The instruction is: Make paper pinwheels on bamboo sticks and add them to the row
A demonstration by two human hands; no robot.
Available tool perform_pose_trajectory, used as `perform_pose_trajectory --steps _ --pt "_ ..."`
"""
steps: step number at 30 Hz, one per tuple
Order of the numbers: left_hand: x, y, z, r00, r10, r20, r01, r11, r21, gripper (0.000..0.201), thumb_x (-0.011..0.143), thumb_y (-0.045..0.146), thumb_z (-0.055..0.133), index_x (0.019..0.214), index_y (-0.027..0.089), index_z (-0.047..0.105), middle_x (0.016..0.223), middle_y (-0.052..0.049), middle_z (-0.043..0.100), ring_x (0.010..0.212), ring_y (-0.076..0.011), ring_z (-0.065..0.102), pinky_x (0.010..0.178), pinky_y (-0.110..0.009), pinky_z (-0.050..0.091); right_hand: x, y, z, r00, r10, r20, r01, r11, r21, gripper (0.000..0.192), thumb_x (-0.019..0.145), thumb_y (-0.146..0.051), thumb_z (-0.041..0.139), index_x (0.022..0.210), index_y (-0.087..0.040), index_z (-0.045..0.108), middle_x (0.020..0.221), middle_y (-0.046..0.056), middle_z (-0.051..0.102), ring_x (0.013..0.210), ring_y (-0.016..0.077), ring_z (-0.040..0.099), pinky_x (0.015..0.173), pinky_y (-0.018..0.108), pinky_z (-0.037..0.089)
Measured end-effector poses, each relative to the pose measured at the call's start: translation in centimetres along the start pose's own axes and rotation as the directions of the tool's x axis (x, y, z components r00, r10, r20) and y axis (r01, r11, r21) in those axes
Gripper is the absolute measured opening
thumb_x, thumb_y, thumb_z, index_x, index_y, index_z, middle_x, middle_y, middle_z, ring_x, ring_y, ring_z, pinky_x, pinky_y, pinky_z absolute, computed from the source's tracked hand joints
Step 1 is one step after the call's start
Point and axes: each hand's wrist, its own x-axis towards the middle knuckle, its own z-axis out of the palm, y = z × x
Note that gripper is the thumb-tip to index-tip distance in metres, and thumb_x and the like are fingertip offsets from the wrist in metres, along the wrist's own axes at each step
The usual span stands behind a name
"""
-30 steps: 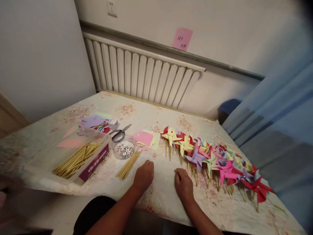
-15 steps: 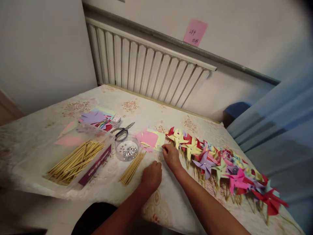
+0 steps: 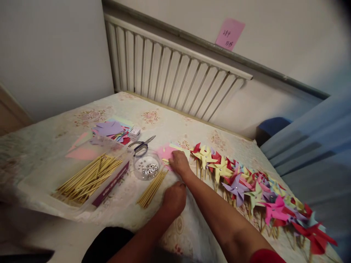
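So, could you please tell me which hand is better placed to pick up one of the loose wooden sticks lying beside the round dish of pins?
Probably the left hand: it rests on the tablecloth next to the loose sticks. The right hand is stretched farther out, on the pink paper.

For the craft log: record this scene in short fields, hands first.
right hand: reaching across, fingers on the pink paper pieces
left hand: resting closed on the tablecloth
beside the hands: loose skewers, dish of pins, scissors
left side: clear box of skewers
right side: row of paper pinwheels
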Motion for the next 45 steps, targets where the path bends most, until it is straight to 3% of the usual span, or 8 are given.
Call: perform_pose_trajectory --steps 10,21,25,32,36,40,43,45 --pt "0.1 -0.3 0.5 1.0 -0.013 -0.002 0.013 0.993 -0.121 0.035 0.094 0.024 0.035 0.109 0.016 0.065 0.106 -0.014 0.067 0.094 -0.0259 0.064 0.08 -0.036 0.045 0.3 -0.7 0.3 0.991 0.009 0.135 0.011 0.989 -0.147 0.027 0.085 -0.034 0.057 0.101 -0.014 0.063 0.102 0.013 0.065 0.098 0.0247 0.052 0.086 0.033 0.036" --pt "0.1 -0.4 0.7 0.999 0.015 -0.044 -0.022 0.983 -0.181 0.036 0.093 0.023 0.036 0.107 0.016 0.068 0.105 -0.018 0.067 0.09 -0.0308 0.064 0.078 -0.041 0.045 0.2 -0.8 0.3 0.992 -0.002 0.122 0.021 0.987 -0.158 0.027 0.085 -0.03 0.058 0.102 -0.011 0.065 0.1 0.016 0.067 0.095 0.0259 0.056 0.081 0.032 0.039" --pt "0.1 -0.4 0.5 1.0 0.012 -0.022 -0.016 0.989 -0.145 0.033 0.093 0.024 0.038 0.105 0.016 0.067 0.106 -0.016 0.066 0.092 -0.0278 0.064 0.08 -0.039 0.046 0.6 -0.5 0.2 0.992 0.043 0.121 -0.03 0.994 -0.105 0.022 0.09 -0.02 0.049 0.095 -0.012 0.068 0.097 0.015 0.07 0.09 0.0224 0.06 0.079 0.03 0.039" --pt "-0.2 -0.1 -0.3 1.0 0.027 -0.005 -0.027 0.999 -0.038 0.028 0.091 0.022 0.039 0.098 0.014 0.064 0.1 -0.014 0.066 0.087 -0.0263 0.065 0.075 -0.037 0.046 1.1 0.6 -0.6 0.987 0.156 0.038 -0.153 0.986 -0.07 0.037 0.098 -0.022 0.034 0.093 -0.015 0.07 0.09 0.012 0.072 0.08 0.0199 0.063 0.072 0.028 0.037" --pt "-0.2 0.0 -0.4 1.0 0.0 0.006 0.0 0.998 -0.055 0.023 0.091 0.024 0.042 0.098 0.016 0.063 0.1 -0.012 0.066 0.089 -0.0226 0.064 0.077 -0.033 0.045 1.2 1.4 -2.4 0.954 0.273 -0.122 -0.26 0.959 0.115 0.034 0.095 -0.021 0.037 0.09 -0.014 0.07 0.083 0.009 0.07 0.076 0.02 0.061 0.07 0.028 0.036" --pt "0.0 -0.1 0.1 0.998 0.019 -0.057 -0.028 0.987 -0.157 0.019 0.09 0.02 0.042 0.09 0.016 0.061 0.095 -0.011 0.066 0.088 -0.0205 0.062 0.077 -0.031 0.043 0.9 2.1 -5.0 0.901 0.362 -0.239 -0.284 0.909 0.306 0.033 0.092 -0.022 0.037 0.085 -0.014 0.069 0.074 0.006 0.066 0.068 0.0178 0.054 0.066 0.027 0.034" --pt "0.5 -0.3 0.5 0.989 0.006 -0.149 -0.057 0.938 -0.343 0.015 0.087 0.018 0.045 0.08 0.017 0.058 0.086 -0.008 0.065 0.084 -0.0193 0.061 0.076 -0.031 0.042 -0.3 2.7 -6.8 0.857 0.441 -0.265 -0.274 0.827 0.491 0.029 0.087 -0.025 0.042 0.067 -0.018 0.061 0.059 -0.001 0.053 0.06 0.0148 0.044 0.06 0.026 0.031" --pt "1.0 -0.5 0.7 0.987 -0.069 -0.145 -0.025 0.826 -0.564 0.013 0.085 0.021 0.047 0.076 0.017 0.056 0.077 -0.005 0.063 0.078 -0.0179 0.061 0.073 -0.03 0.043 -1.8 3.1 -7.6 0.841 0.47 -0.266 -0.262 0.785 0.561 0.029 0.085 -0.028 0.043 0.058 -0.019 0.052 0.053 -0.005 0.043 0.056 0.0132 0.038 0.056 0.025 0.029"
